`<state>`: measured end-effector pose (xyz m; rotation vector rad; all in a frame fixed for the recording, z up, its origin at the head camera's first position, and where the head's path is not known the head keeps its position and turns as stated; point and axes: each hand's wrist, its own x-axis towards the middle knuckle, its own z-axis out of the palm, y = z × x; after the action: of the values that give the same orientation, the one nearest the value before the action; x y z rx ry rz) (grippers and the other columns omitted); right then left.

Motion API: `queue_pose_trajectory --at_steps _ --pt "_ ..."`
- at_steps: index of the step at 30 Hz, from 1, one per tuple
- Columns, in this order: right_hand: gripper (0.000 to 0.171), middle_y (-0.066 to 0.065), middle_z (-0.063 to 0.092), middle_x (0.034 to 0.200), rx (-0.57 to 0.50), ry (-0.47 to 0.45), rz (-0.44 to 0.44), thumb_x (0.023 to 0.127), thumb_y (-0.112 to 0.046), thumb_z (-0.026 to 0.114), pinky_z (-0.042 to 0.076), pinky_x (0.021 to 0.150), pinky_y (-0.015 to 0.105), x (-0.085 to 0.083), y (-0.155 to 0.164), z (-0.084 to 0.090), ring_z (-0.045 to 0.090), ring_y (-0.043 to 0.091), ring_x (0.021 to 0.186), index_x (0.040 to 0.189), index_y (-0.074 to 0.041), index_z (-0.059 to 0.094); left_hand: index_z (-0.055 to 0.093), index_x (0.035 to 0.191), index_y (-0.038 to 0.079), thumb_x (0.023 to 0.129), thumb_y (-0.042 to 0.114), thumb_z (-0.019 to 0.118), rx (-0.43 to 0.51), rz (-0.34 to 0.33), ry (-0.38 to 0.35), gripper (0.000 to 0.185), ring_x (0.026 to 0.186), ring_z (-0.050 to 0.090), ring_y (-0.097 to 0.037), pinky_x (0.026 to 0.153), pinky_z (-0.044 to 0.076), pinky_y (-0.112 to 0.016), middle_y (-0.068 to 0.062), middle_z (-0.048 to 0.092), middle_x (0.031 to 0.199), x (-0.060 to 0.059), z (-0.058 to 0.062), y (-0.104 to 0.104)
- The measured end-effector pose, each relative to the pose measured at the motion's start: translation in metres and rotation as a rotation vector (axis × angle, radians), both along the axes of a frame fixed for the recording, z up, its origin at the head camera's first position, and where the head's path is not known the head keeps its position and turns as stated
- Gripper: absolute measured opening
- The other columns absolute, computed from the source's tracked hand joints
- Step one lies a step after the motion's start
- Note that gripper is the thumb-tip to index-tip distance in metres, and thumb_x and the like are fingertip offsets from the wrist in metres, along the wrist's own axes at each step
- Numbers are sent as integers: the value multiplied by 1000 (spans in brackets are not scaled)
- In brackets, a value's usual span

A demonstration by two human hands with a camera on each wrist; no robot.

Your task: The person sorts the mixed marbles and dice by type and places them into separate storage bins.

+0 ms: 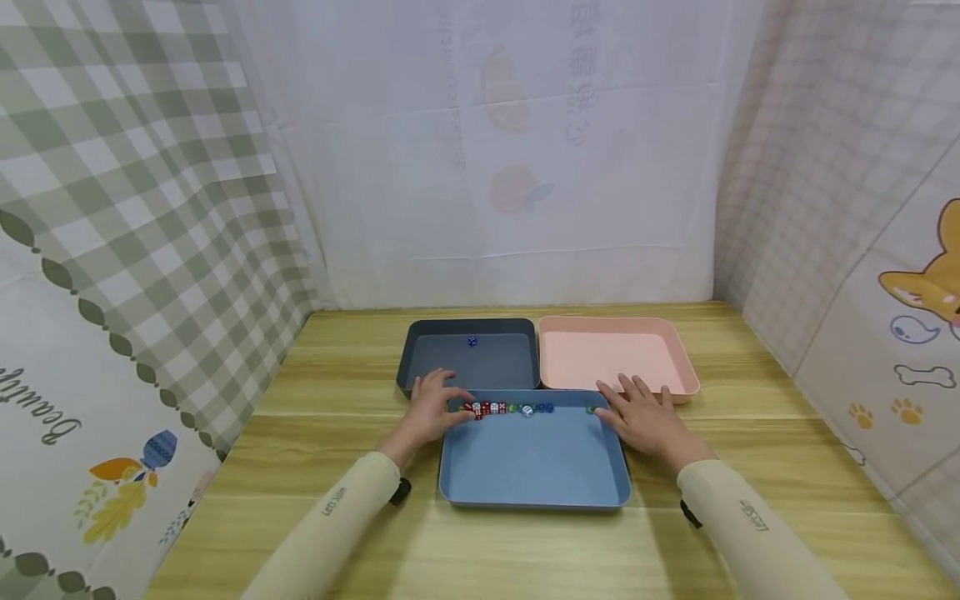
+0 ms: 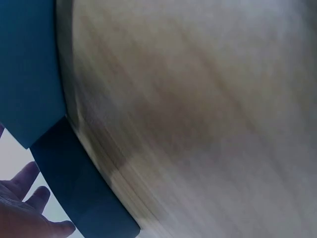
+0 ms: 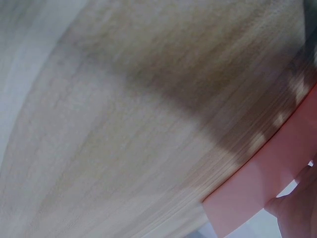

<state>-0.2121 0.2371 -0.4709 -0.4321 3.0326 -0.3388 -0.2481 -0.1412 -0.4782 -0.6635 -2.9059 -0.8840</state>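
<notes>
Left hand and right hand flank a dice row
Both relaxed, fingers spread; the row starts beside the left thumb; a green die sits by the right, inside the blue tray

A white cloth with faint fruit prints hangs at twelve o'clock, a green-and-white checked cloth at ten, and a pale grid-lined cloth at two, bearing a cartoon dog at three. A leafy print shows at eight. The wood-grained table spreads to six o'clock under soft, pale light.
</notes>
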Motion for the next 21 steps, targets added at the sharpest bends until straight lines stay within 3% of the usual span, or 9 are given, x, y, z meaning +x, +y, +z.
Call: queue_pose_trajectory --at_steps 21 --pt "69 29 22 158 -5 2 5 103 -57 35 3 106 76 -2 2 -4 16 53 143 156 -13 34 78 98 21 84 31 81 -136 38 40 17 142 29 -40 113 10 -67 -17 47 145 -3 -9 15"
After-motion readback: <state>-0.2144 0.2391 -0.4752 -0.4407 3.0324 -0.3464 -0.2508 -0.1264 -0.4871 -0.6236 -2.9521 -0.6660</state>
